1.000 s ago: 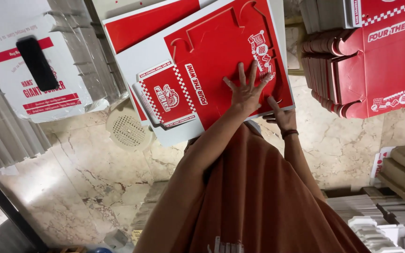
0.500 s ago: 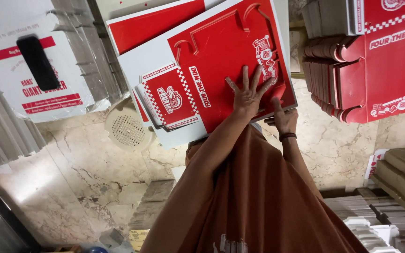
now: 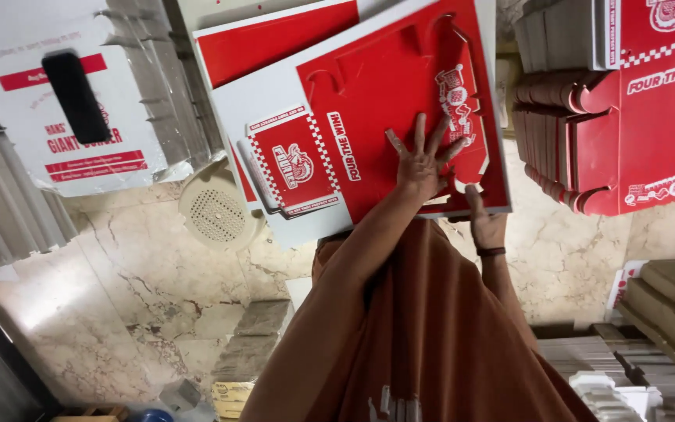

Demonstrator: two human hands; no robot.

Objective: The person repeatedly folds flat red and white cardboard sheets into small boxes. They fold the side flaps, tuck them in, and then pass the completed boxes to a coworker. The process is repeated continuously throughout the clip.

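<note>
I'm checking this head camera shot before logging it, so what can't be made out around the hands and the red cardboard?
- Left hand: palm hidden, pressed flat on the red box blank.
- Right hand: fingers tucked under the blank's edge; its grip is hidden.
- Blank: top cut off by the frame edge.
- Stack of white sheets beneath: mostly covered by the blank.

We record even, moderately bright indoor light with no hard shadows. A pale patch of glare lies on the polished beige marble floor (image 3: 80,301) at lower left, suggesting a source on that side. The flat red die-cut cardboard sheet (image 3: 384,86) is evenly lit and sharp; its print edges read cleanly. The rust-brown garment (image 3: 431,344) nearest the lens looks soft. Straight edges bow toward the frame borders, a wide-angle effect. The lower left corner falls dark.
</note>
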